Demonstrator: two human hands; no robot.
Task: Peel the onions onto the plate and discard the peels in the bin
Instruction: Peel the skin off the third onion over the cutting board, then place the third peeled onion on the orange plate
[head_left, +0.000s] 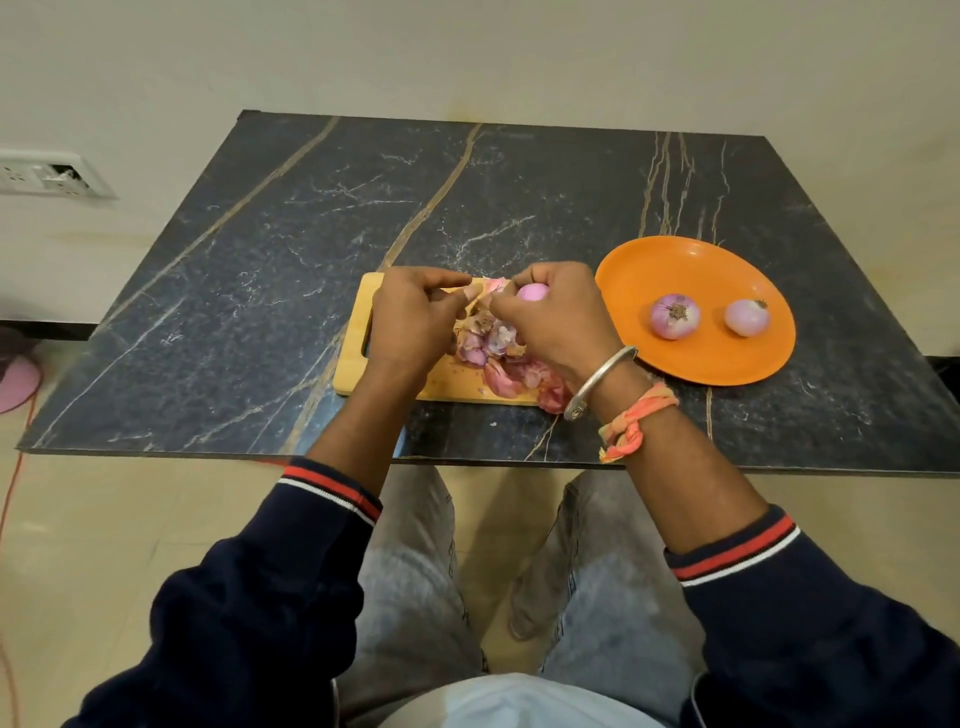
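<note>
Onion (531, 292) sits gripped in the right hand (550, 322), just left of the plate (701, 270) (that hand is nearer); left hand (410, 317) pinches its peel (491, 287).

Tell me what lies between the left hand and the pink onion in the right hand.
Head view: a pale papery strip of onion peel, pinched by the left hand, reaching the round pink onion.

A wooden cutting board (349, 379) lies on the dark marble table (260, 260).
</note>
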